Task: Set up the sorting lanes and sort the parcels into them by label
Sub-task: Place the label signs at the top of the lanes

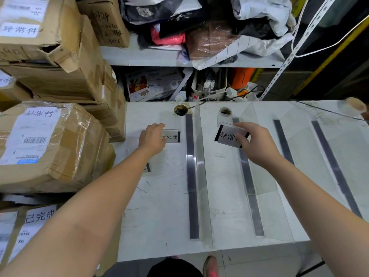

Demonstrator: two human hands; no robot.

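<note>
On the white table [169,216] stand clear acrylic lane dividers with dark strips, one [192,172] left of centre, another [248,176] at centre, two more [329,162] to the right. My left hand [152,137] rests on a white label card [171,136] printed 待处理 in the leftmost lane. My right hand [253,140] pinches a second label card [227,135] printed 异常件, tilted above the second lane. Cardboard parcels [50,142] with white labels are stacked at the left.
A tape roll [225,111] and a cable hole [180,110] sit at the table's far edge; another tape roll [354,107] lies far right. Shelves behind hold bags and clutter [199,33]. More boxes [46,47] tower at the upper left.
</note>
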